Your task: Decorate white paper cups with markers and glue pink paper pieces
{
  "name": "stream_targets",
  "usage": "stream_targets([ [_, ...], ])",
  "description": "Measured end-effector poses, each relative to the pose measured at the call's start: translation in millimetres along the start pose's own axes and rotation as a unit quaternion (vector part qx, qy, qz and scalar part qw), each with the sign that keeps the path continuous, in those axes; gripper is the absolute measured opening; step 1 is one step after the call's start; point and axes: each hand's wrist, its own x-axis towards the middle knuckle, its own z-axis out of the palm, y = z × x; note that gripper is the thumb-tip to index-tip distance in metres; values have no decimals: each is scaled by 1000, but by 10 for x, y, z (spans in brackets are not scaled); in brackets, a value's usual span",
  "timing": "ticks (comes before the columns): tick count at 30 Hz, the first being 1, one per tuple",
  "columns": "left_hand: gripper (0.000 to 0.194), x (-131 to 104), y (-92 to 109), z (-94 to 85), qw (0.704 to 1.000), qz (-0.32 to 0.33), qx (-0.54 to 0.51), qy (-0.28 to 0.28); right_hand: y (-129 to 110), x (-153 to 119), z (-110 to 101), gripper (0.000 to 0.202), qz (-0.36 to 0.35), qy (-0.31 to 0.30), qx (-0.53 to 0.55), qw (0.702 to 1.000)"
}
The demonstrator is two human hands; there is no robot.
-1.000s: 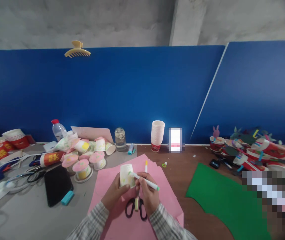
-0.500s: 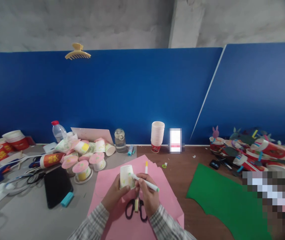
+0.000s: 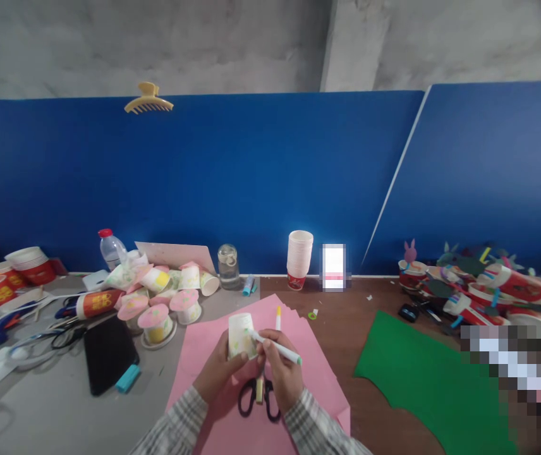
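Note:
My left hand is closed round a white paper cup that bears pale green and yellow marks. In my right hand is a white marker with a green end, its tip against or very near the cup's right side. Below both hands, black-handled scissors lie on pink paper, their blades partly hidden by my right hand. A small yellowish piece rests between the scissor handles. Behind my right hand lies another marker with a yellow end.
Decorated cups with pink discs crowd the left, near a black tablet-like slab and a turquoise block. A glass jar and stacked cups stand at the back. Green paper and piled cup crafts lie right.
The marker's tip has shifted very slightly against the cup. Both hands keep the same hold, and the things on the table stay where they were.

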Motion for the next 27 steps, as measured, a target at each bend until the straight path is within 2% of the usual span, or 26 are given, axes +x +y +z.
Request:
stream_targets([
  [7,53,2,-16,-12,999,-9,-43,-17,39,10,-8,22,-7,4,15,1000],
  [10,56,13,-28,-24,999,-12,-50,-4,37,12,-6,22,-3,10,20,1000],
  [18,49,-14,16,29,997,-19,-79,-6,21,12,-2,21,-12,4,12,1000],
  [24,51,14,-35,-32,1000,-4,-18,1,0,11,8,20,-4,11,10,1000],
  [27,50,5,-10,-17,1000,-6,-21,1,3,10,4,20,1,10,10,1000],
])
